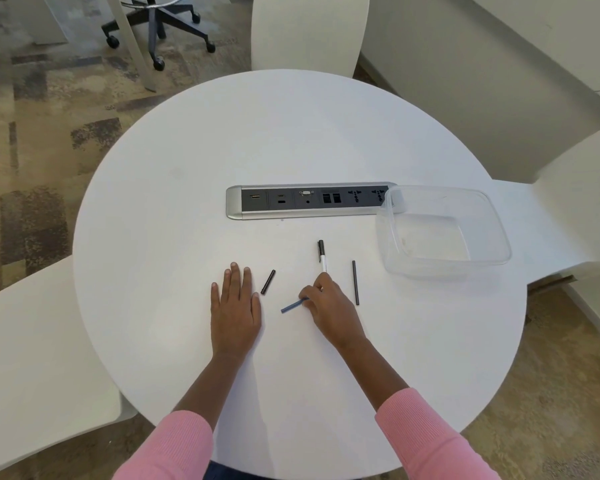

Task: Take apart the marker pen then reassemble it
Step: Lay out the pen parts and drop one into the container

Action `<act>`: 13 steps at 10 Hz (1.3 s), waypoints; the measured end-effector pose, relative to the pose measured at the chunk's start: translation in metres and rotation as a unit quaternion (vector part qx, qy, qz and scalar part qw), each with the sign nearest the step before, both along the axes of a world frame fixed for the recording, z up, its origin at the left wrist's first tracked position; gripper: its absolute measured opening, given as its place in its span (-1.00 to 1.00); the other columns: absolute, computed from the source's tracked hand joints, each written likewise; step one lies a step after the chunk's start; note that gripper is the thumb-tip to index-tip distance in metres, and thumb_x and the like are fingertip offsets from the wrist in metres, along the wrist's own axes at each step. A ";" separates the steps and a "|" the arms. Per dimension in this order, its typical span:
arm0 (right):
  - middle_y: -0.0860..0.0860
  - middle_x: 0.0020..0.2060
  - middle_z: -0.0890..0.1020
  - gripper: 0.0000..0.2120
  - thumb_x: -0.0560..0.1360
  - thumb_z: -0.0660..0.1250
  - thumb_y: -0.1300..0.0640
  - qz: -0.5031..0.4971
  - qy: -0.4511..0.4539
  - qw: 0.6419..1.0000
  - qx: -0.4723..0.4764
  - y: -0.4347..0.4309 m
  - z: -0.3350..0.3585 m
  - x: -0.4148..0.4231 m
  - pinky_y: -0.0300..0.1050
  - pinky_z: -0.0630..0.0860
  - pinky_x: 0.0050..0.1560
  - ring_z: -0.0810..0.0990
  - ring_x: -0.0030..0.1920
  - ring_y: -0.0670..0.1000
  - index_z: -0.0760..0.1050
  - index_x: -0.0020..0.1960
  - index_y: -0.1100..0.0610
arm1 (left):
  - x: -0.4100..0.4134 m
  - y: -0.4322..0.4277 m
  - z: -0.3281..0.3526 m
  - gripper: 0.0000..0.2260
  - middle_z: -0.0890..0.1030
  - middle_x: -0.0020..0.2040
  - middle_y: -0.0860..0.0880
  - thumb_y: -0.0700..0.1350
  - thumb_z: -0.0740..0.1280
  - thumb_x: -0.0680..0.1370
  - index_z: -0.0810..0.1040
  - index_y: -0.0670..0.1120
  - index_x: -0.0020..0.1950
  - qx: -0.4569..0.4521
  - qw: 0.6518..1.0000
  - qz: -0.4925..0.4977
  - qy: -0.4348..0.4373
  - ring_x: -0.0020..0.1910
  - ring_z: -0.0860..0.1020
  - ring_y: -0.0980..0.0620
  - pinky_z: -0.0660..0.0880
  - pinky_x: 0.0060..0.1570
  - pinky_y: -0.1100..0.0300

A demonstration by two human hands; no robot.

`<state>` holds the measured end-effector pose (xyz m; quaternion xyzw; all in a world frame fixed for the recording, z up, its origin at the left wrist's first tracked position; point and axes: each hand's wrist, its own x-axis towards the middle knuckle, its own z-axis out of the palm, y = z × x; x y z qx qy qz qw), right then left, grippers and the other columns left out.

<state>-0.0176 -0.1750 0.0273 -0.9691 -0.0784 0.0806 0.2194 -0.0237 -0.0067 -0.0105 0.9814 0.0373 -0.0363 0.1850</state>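
Blue-grey and thin, the ink stick (294, 305) is lying on the white table (174, 209) between the two hands. Its long axis is running from the low left up to the right, so its right end is meeting the fingertips (305, 294) of the right hand (329, 306). Those fingers are curling down and seem to be pinching that end, though the hand is hiding the contact itself, so I am judging the pinch and not seeing it fully. The left hand (235, 303) is resting flat on the table with straight fingers close together, holding nothing. The pen body (323, 263), white with a black cap at the far end, is pointing away from the person, and its near end is disappearing behind the right knuckles; whether the hand is touching it I cannot tell. A short black piece (268, 282) is lying tilted just beside the left hand, and a long black rod (355, 283) is lying just right of the right hand, almost parallel to the pen body. I am judging that the pen is lying apart and the rebuilding is starting. The stick is needing to turn until it is lining up with the near end of the pen body. This is work for the right hand, while the left hand is nearer to the short black piece.
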 end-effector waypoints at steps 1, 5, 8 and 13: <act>0.14 -0.01 0.46 -0.84 0.55 0.16 0.20 0.020 -0.011 1.000 -0.005 -0.002 -0.002 -0.002 -0.03 0.44 -0.21 0.46 0.01 0.11 0.47 0.04 0.21 | 0.000 0.000 0.000 -0.50 0.31 0.43 -0.25 -0.06 -0.09 0.53 0.29 -0.22 0.40 -0.001 1.000 -0.001 -0.002 0.41 0.29 -0.18 0.17 0.38 -0.15; 0.17 -0.29 0.57 -0.95 0.38 0.36 0.31 0.113 -0.100 0.987 -0.050 -0.008 0.007 0.001 -0.08 0.46 -0.56 0.55 -0.34 0.17 0.52 -0.26 0.28 | 0.000 -0.003 0.005 -0.48 0.32 0.42 -0.27 -0.05 -0.10 0.51 0.32 -0.24 0.38 -0.001 1.000 0.004 -0.010 0.40 0.31 -0.22 0.19 0.37 -0.18; 0.16 -0.24 0.58 -0.94 0.40 0.36 0.23 0.086 -0.127 0.988 0.004 -0.026 0.023 0.007 -0.08 0.54 -0.44 0.59 -0.23 0.13 0.56 -0.18 0.23 | 0.001 -0.007 0.008 -0.42 0.27 0.44 -0.27 -0.02 -0.17 0.49 0.29 -0.24 0.40 0.003 1.000 0.017 -0.003 0.42 0.26 -0.22 0.14 0.39 -0.17; 0.22 -0.02 0.51 -0.88 0.45 0.29 0.21 -0.190 -0.074 0.978 -0.048 -0.188 0.074 0.094 0.02 0.46 -0.15 0.51 0.01 0.21 0.55 -0.08 0.24 | 0.003 -0.029 0.014 -0.61 0.35 0.37 -0.34 -0.20 0.07 0.53 0.39 -0.27 0.32 -0.012 0.996 0.082 -0.022 0.35 0.35 -0.30 0.23 0.31 -0.27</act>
